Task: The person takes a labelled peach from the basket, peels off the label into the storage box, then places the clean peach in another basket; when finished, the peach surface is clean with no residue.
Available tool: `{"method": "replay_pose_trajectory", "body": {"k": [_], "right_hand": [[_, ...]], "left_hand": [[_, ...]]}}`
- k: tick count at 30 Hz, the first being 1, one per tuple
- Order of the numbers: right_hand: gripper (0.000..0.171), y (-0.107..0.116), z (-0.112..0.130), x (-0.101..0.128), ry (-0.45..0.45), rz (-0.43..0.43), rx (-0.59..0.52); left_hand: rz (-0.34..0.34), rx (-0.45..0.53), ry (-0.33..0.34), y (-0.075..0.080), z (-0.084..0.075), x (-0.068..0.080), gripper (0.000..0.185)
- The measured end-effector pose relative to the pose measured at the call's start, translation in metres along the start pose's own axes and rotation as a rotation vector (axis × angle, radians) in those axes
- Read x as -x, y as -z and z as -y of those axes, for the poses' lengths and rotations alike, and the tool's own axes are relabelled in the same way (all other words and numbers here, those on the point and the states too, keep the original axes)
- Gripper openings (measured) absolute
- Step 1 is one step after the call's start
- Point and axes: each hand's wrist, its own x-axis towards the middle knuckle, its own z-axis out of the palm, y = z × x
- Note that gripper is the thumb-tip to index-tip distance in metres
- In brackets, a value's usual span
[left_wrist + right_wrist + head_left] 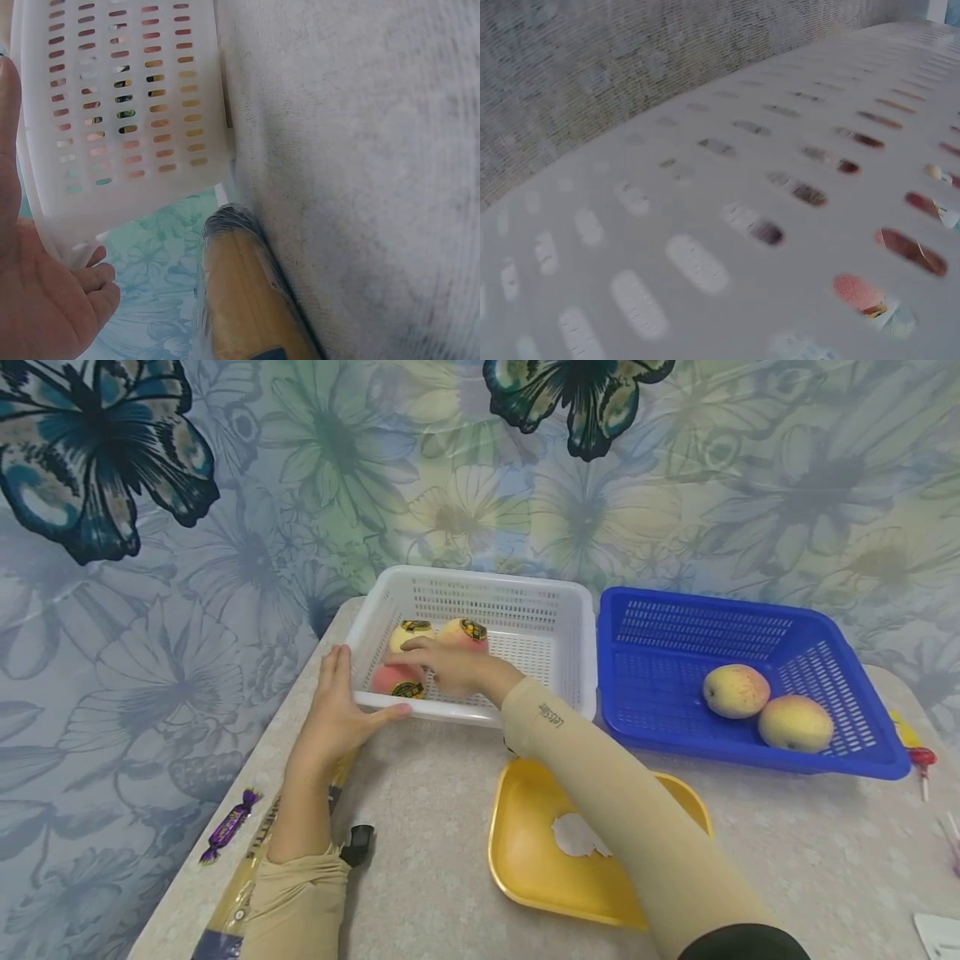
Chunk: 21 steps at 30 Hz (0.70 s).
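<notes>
In the head view my left hand (pixel 333 714) touches the near left corner of the white basket (pixel 540 714), its thumb along the front rim and its fingers against the left side. The left wrist view shows the same hand (pixel 49 300) at the basket corner. Inside the basket my right hand (pixel 457 668) reaches leftward, fingers extended over a pink peach (pixel 386 679) with a black-and-yellow label. Two more labelled peaches lie behind it, a yellowish one (pixel 405 637) and a pink-and-yellow one (pixel 453 631). In the right wrist view the slotted basket wall (pixel 727 300) hides this hand.
A blue basket (pixel 645 727) holding two peaches (pixel 795 724) stands right of the white one. In front is a yellow tray (pixel 517 877) with a white piece (pixel 576 835) in it. A wrapped candy (pixel 228 827) and a spaghetti packet (pixel 243 881) lie at left, a red lollipop (pixel 922 757) at right.
</notes>
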Motion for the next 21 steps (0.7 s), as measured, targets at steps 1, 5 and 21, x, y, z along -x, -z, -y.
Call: {"method": "replay_pose_trajectory", "body": {"k": [1, 5, 21], "right_hand": [[0.072, -0.001, -0.001, -0.001, 0.009, -0.022, -0.005], [0.038, -0.002, -0.005, 0.0, 0.001, -0.107, -0.032], [0.036, -0.003, -0.007, 0.006, -0.074, -0.131, 0.115]], "left_hand": [[0.0, 0.003, 0.001, 0.0, 0.0, 0.0, 0.132], [0.0, 0.007, 0.004, 0.0, 0.0, 0.0, 0.132], [0.013, 0.01, 0.024, 0.001, 0.0, 0.0, 0.133]]}}
